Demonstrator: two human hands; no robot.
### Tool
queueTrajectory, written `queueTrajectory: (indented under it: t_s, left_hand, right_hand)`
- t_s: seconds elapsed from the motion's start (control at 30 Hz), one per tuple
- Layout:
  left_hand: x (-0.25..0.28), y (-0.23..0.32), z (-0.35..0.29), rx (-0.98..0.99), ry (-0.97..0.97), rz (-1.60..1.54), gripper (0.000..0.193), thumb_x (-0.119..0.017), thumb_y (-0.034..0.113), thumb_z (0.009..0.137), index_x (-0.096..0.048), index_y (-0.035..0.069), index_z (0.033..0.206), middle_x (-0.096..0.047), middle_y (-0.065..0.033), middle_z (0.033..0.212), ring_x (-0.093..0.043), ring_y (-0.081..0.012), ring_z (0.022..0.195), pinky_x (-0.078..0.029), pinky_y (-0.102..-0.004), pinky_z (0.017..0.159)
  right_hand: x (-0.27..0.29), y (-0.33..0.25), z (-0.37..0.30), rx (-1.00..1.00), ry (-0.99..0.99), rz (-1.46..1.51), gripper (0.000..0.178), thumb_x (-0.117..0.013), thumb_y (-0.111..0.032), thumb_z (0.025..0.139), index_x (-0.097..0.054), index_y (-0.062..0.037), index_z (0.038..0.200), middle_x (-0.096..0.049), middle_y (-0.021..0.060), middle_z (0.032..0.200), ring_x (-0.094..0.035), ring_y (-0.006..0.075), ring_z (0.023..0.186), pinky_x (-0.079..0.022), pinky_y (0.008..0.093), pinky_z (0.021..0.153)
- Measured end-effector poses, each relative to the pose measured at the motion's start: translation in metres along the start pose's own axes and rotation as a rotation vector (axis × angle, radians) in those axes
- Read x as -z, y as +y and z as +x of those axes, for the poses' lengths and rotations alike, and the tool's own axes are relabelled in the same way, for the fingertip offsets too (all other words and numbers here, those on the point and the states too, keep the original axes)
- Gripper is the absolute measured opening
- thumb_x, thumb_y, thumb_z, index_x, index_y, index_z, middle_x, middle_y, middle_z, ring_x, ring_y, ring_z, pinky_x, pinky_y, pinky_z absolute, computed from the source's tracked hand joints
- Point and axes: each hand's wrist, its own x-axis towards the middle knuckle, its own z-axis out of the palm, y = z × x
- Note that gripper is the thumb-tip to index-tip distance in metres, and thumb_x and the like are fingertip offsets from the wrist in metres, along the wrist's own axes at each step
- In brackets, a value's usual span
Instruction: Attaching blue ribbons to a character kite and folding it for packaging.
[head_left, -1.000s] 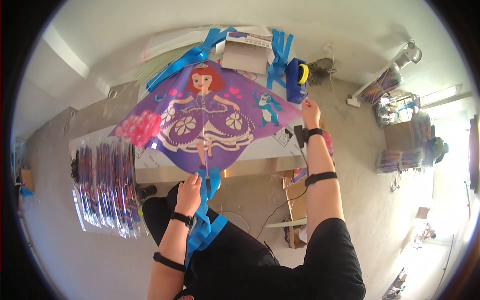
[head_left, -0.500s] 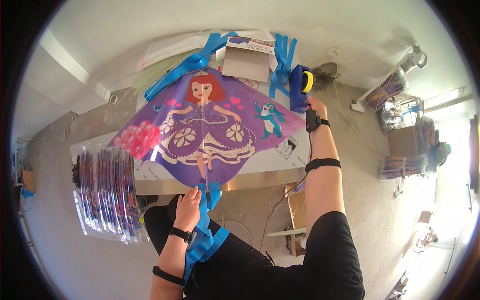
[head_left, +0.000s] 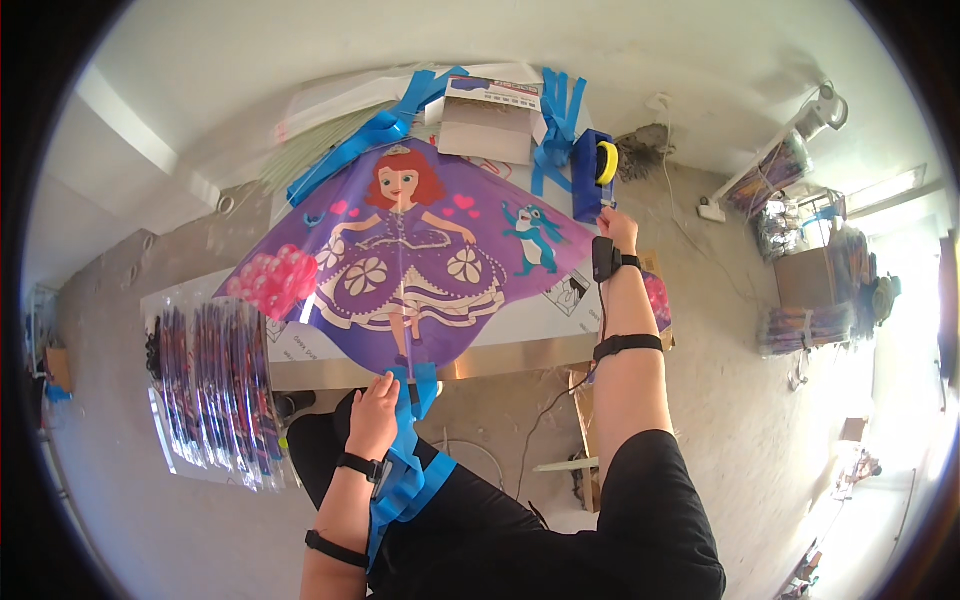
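Note:
A purple diamond-shaped kite sheet (head_left: 330, 240) with a printed princess figure is spread over the table in front of me. At its near corner, blue ribbon strips (head_left: 405, 450) hang over the table edge and across my thigh. My left hand (head_left: 372, 418) is closed on the ribbon's top end, fingers together and thumb hidden. Beyond the sheet's right corner stands a blue tape dispenser (head_left: 585, 185) with a yellow-cored roll (head_left: 606, 162). My right hand (head_left: 620, 230) has its fingers pinched at the dispenser's near end, on the tape; the strip itself hardly shows.
An open cardboard box (head_left: 487, 135) stands at the table's back, between bundles of blue ribbon (head_left: 350, 150) (head_left: 560, 130). Pale thin rods (head_left: 310, 160) lie back left. Plastic-wrapped packs (head_left: 215, 390) sit at the left. More packs (head_left: 810, 333) and a white fan-like stand (head_left: 770, 150) are at right.
My right hand has drawn slightly toward me and left from the dispenser's end. A pink printed piece has come into sight beyond my right forearm. My left hand stays on the ribbon.

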Motion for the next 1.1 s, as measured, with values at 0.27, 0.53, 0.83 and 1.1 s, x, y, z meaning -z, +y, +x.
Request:
queueTrajectory:
  t_s: [0.27, 0.53, 0.83, 1.1]
  left_hand:
    - [-0.008, -0.009, -0.01, -0.054, 0.201, 0.08, 0.036, -0.049, 0.009, 0.081, -0.055, 0.004, 0.116, -0.05, -0.0059, 0.128, -0.047, -0.0221, 0.118, -0.039, -0.0486, 0.094]
    - [-0.025, -0.014, -0.008, 0.046, 0.187, 0.154, 0.034, -0.047, 0.011, 0.086, -0.056, 0.006, 0.118, -0.049, -0.0033, 0.131, -0.045, -0.019, 0.122, -0.037, -0.0501, 0.099]
    - [-0.024, -0.011, -0.007, 0.086, 0.146, 0.1, 0.03, -0.045, 0.014, 0.089, -0.059, 0.008, 0.115, -0.047, -0.0043, 0.133, -0.044, -0.0206, 0.124, -0.035, -0.0525, 0.101]
    - [-0.029, -0.01, -0.006, 0.144, 0.142, 0.05, 0.034, -0.044, 0.012, 0.088, -0.058, 0.01, 0.119, -0.046, -0.006, 0.136, -0.043, -0.0213, 0.126, -0.032, -0.0504, 0.103]
  right_hand:
    - [-0.018, -0.032, -0.06, 0.455, -0.407, -1.508, 0.004, -0.066, -0.01, 0.074, -0.068, -0.0119, 0.077, -0.067, 0.0045, 0.071, -0.066, 0.0214, 0.066, -0.051, 0.0325, 0.054]
    - [-0.11, -0.128, -0.272, -0.319, -0.546, 0.042, 0.016, -0.062, -0.012, 0.087, -0.068, -0.0018, 0.097, -0.063, 0.0015, 0.076, -0.055, 0.0088, 0.064, -0.043, 0.0222, 0.056]
    - [-0.182, -0.152, -0.432, -0.384, -0.695, -0.02, 0.02, -0.062, -0.01, 0.084, -0.068, -0.0011, 0.101, -0.063, 0.0037, 0.072, -0.055, 0.0082, 0.055, -0.043, 0.0215, 0.05]
    - [-0.203, -0.142, -0.443, -0.399, -0.72, -0.087, 0.037, -0.065, -0.001, 0.08, -0.056, 0.0019, 0.115, -0.063, 0.0049, 0.075, -0.06, 0.0104, 0.061, -0.048, 0.0235, 0.052]
